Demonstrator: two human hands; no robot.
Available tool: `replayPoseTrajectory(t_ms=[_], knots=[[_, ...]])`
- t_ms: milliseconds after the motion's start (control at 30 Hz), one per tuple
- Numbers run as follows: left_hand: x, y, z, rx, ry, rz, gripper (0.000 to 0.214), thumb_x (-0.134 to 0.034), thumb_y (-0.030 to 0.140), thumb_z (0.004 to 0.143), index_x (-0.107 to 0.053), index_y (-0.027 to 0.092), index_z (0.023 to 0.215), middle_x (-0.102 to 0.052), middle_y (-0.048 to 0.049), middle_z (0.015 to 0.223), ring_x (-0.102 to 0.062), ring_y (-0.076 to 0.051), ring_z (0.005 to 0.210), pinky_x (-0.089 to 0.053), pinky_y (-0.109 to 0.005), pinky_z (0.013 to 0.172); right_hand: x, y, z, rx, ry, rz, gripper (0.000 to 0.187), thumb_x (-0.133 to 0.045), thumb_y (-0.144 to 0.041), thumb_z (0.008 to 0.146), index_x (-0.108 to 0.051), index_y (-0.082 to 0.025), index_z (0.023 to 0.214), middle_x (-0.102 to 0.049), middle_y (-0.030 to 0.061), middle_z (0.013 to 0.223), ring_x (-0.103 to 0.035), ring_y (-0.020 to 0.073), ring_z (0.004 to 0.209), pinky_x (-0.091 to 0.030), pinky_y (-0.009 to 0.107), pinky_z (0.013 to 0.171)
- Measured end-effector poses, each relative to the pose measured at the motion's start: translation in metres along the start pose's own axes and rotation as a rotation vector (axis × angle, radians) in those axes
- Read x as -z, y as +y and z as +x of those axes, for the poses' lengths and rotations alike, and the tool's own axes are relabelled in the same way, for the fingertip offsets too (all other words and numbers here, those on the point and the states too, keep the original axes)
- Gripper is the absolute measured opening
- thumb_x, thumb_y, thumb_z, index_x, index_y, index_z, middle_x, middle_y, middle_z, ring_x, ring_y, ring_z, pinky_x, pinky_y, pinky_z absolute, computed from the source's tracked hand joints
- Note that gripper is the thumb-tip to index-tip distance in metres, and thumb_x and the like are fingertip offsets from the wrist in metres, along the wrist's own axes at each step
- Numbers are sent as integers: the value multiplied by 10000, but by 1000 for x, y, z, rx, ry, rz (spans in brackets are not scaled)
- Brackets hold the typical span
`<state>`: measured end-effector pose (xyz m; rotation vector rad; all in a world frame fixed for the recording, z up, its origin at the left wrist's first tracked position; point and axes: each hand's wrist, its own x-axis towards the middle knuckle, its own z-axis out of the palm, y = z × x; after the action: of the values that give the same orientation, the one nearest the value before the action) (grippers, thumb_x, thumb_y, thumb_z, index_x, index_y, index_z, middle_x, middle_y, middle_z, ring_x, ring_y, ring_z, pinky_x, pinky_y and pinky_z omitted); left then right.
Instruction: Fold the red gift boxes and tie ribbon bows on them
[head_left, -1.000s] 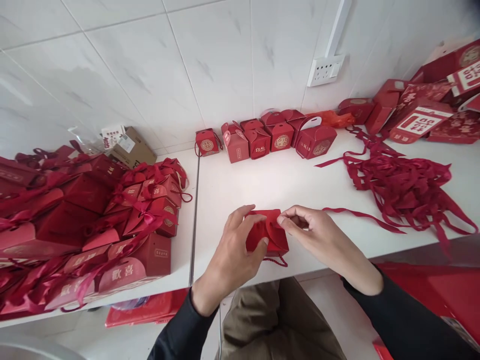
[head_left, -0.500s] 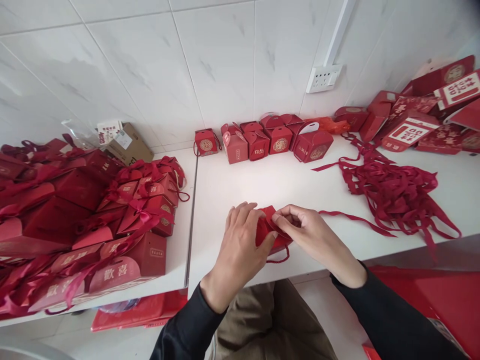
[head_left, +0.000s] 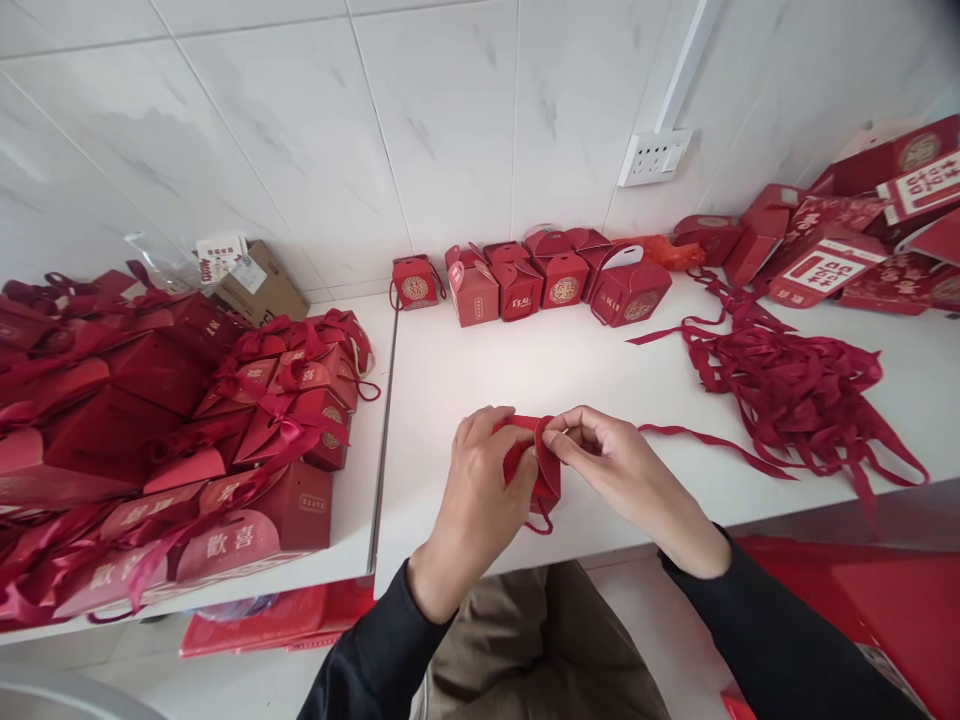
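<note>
Left fingers (head_left: 513, 437) and right fingers (head_left: 568, 447) grip the red box (head_left: 547, 482) lying between them.

A second ago the small red box (head_left: 551, 482) lay broad in view, with its curved flap (head_left: 541, 440) spread low across the top; now the box is turned and shows narrower, its near right edge closer to the left hand (head_left: 476, 490). The flap stands raised and bent, its rim pinched by the right hand (head_left: 615, 455), whose fingertips have come nearer the left thumb. That thumb now presses higher, close by the flap's edge. The cord (head_left: 546, 526) has shifted left with the box, and less of its loop shows.
</note>
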<state>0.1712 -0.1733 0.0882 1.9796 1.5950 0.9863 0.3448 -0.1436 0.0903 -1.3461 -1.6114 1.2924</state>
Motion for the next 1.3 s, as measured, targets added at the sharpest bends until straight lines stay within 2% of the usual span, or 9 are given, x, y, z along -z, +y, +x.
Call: replayPoseTrajectory(t_ms=[167,300,400,467,533,667,800,967,1300], knots=[[1,0,1,38,11,-105,227,-585,142,923,-729,256,1056,-646,-73,1281,-541,-255,1286,-474,-475,1081,1,-4,-3,18,15,9,314,-632,-530,906,-666,-221,954,-658,-5,788,-589,171,742,-435,299,668],[-1,0,3,49,32,-151,165,-586,128,914,-710,234,937,-673,-71,1215,-561,-253,1260,-478,-470,1068,0,-7,-4,39,-7,-20,307,-605,-519,933,-662,-219,947,-673,19,824,-610,192,761,-473,319,684],[-1,2,4,61,40,-197,137,-555,161,949,-674,219,913,-654,-92,1217,-546,-256,1295,-478,-463,1065,-3,-8,-5,191,123,-199,296,-549,-483,985,-667,-234,1092,-691,73,1089,-617,255,1022,-509,384,834],[0,3,3,53,79,-254,142,-520,194,983,-650,215,932,-618,-109,1251,-509,-253,1349,-461,-453,1084,-7,-9,-5,363,199,-337,300,-505,-423,1020,-643,-251,1223,-624,92,1290,-517,281,1252,-469,447,1002],[1,3,1,51,140,-339,146,-496,232,1006,-630,215,950,-587,-113,1283,-491,-242,1372,-452,-433,1092,-10,-11,-5,455,169,-386,270,-480,-377,1039,-645,-262,1219,-576,93,1359,-435,276,1353,-435,468,1074],[1,0,-7,77,189,-388,123,-526,238,976,-598,230,1076,-553,-101,1322,-505,-236,1334,-446,-437,1090,-12,-14,-3,396,98,-311,163,-531,-376,1021,-645,-259,1022,-603,76,1297,-503,263,1285,-481,441,1013],[0,-6,-17,111,187,-175,479,-636,180,832,-509,224,1292,-525,-120,1290,-530,-265,1219,-490,-459,1002,-10,-16,0,345,85,-301,160,-543,-379,1003,-627,-252,952,-631,71,1234,-536,261,1235,-462,447,1018],[1,-10,-20,246,245,-386,290,-549,261,930,-551,215,1216,-608,-86,1116,-610,-191,968,-533,-338,804,-11,-16,2,348,23,-332,169,-537,-348,985,-649,-246,911,-615,94,1259,-503,270,1287,-432,466,1068],[3,-10,-22,316,247,-551,232,-548,287,943,-576,211,1161,-642,-77,1069,-630,-175,955,-522,-293,786,-20,-15,8,348,-11,-369,163,-545,-299,974,-657,-246,867,-617,97,1258,-485,271,1323,-417,475,1102]])
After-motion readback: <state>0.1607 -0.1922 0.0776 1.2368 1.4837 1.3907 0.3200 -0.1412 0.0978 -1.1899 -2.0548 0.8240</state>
